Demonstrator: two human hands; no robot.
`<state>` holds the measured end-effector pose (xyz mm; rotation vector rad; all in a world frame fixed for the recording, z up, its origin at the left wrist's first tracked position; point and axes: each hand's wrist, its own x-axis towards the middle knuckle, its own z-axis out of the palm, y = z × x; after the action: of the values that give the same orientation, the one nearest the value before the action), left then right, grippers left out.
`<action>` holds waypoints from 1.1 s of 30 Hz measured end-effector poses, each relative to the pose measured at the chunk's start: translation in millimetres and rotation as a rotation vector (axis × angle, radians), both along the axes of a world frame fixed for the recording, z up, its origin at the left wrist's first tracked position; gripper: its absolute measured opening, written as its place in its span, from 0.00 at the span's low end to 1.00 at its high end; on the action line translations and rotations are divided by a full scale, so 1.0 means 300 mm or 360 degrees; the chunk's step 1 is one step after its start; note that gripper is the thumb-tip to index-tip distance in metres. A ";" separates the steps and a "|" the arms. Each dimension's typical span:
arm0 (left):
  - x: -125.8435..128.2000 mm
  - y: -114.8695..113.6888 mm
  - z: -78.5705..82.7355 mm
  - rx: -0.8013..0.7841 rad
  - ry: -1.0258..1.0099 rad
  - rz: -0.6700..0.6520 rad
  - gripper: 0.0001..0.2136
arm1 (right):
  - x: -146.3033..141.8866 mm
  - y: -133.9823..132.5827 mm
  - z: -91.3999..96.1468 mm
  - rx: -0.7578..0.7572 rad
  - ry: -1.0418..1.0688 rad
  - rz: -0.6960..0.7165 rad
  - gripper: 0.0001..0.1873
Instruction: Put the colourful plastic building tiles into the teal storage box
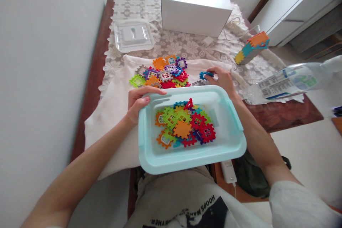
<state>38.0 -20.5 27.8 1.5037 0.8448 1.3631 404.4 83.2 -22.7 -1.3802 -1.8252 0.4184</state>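
Note:
A pale blue plastic bin [149, 156] rests on my lap against the table edge, holding several colourful interlocking tiles [184, 126]. My left hand [139, 101] grips the bin's far left rim. Beyond the bin, my right hand [223, 78] pinches a blue tile [205, 75] on the white cloth [112, 107]. A loose pile of tiles [162, 73] lies on the cloth just left of that hand.
A clear lid [133, 35] and a white box [195, 7] sit at the back of the lace-covered table. An assembled tile block [252, 47] stands at the right, near a lying plastic bottle [288, 82]. A wall runs along the left.

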 end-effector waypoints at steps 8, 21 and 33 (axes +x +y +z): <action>0.002 -0.007 0.005 -0.0001 0.0001 0.0009 0.20 | 0.003 -0.034 0.082 -0.0231 0.0924 0.0231 0.32; -0.006 -0.012 0.005 -0.0033 -0.0002 -0.0026 0.20 | -0.077 -0.148 0.144 -0.0414 0.0666 0.0653 0.49; -0.008 -0.005 -0.012 -0.0017 -0.0050 -0.0056 0.18 | -0.070 -0.059 0.075 -0.0414 -0.0535 0.0838 0.23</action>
<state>35.6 -22.0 24.1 1.4785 0.8012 1.3507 383.4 65.3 -0.2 -1.1695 -2.4931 0.7510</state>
